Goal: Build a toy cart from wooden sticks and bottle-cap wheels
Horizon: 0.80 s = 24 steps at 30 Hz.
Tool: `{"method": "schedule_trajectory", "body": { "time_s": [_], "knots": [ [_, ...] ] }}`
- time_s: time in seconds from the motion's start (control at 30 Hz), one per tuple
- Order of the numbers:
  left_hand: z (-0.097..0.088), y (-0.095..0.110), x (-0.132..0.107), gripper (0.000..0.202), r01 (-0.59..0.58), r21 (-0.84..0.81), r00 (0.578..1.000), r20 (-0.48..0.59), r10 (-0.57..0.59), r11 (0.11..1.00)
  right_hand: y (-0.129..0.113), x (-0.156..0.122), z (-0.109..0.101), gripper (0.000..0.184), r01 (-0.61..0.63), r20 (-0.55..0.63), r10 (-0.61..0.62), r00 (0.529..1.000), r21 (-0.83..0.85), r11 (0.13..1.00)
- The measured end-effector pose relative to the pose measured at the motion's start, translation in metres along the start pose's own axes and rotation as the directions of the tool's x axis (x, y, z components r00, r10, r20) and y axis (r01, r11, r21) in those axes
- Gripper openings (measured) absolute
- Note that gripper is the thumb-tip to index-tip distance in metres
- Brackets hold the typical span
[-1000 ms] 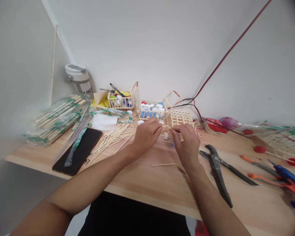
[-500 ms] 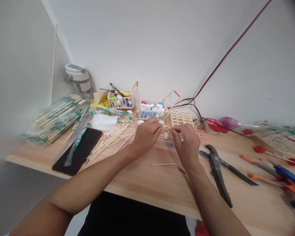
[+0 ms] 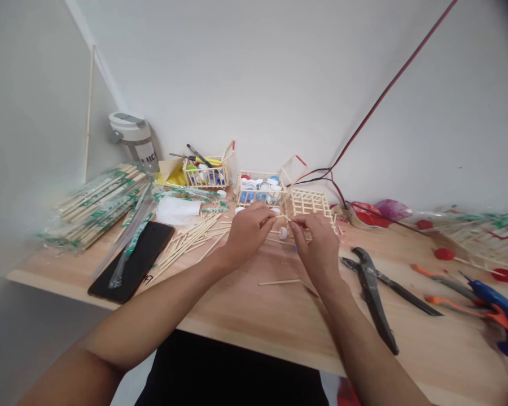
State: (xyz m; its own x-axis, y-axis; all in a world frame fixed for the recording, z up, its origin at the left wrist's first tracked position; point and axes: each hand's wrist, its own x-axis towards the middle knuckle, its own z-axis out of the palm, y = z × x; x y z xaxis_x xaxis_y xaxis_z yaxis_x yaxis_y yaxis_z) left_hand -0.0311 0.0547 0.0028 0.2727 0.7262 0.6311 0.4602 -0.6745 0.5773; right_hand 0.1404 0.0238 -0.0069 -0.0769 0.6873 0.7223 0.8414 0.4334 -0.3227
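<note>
Close together over the middle of the table, my left hand [image 3: 250, 230] and my right hand [image 3: 318, 241] each pinch a thin wooden stick [image 3: 283, 217]. The sticks meet between the fingertips; whether they are joined or two ends of one piece I cannot tell. Just behind my right hand stands a stick-built lattice frame [image 3: 309, 200]. A white bottle cap [image 3: 283, 233] and more sticks lie below the fingertips, partly hidden. Beyond my left hand is a stick basket [image 3: 241, 197] filled with blue, white and red caps. A single loose stick [image 3: 279, 282] lies nearer to me.
Loose sticks [image 3: 190, 242], a black phone [image 3: 129, 262] and bagged sticks [image 3: 97, 208] lie left. Another stick basket [image 3: 207, 183] and a lidded cup [image 3: 133, 138] stand behind. Black-handled pliers [image 3: 370, 287], orange-handled pliers [image 3: 465, 304] and a blue glue gun [image 3: 495, 307] lie right.
The camera view has shifted slightly, so everything sits a little further left. Both hands keep the same pinch, with hardly any movement against the table.
</note>
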Motion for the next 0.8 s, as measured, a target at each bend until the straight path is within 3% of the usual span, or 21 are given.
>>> {"method": "schedule_trajectory", "body": {
  "time_s": [0.37, 0.8],
  "knots": [
    [0.0003, 0.0001, 0.001, 0.012, 0.058, -0.065, 0.998, 0.018, -0.057, 0.996, 0.0017, -0.0007, 0.0016, 0.013, -0.116, 0.085, 0.11, 0.99, 0.078, 0.99],
    [0.003, -0.0037, 0.001, 0.01, 0.129, -0.198, 0.991, 0.053, -0.121, 0.972, 0.0044, -0.0014, 0.0016, 0.016, -0.038, 0.063, 0.035, 0.997, 0.041, 0.998]
  ]
}}
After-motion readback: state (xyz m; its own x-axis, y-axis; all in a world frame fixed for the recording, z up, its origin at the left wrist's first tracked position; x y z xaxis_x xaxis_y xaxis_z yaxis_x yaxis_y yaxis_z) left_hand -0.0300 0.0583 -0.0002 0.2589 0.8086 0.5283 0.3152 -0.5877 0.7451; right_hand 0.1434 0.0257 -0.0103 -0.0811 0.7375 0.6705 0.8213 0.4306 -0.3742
